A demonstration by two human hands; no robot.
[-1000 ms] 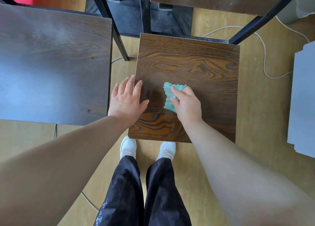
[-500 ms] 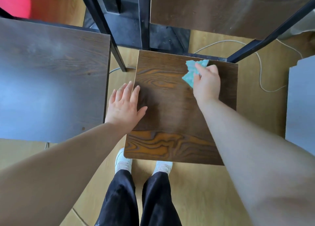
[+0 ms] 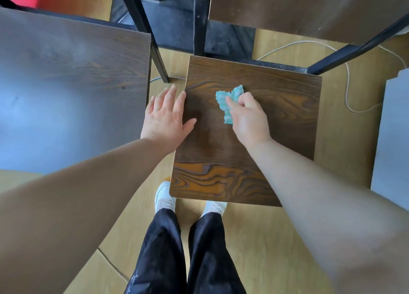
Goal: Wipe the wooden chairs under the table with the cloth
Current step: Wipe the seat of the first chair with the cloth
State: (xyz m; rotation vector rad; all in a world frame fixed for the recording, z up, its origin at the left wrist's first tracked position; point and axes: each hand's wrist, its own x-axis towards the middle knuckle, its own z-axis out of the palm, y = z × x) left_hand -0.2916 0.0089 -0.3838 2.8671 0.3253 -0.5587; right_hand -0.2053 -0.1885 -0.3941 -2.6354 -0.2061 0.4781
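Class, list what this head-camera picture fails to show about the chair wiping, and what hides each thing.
Head view: part of the teal cloth lies under the right hand, so its full shape is hidden.
Head view: the wooden chair seat covers its own legs.
Head view: the neighbouring dark seat is cut off by the left edge.

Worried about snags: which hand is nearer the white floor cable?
Right. The right hand is on the chair seat, left of the cable; the left hand rests at its left edge.
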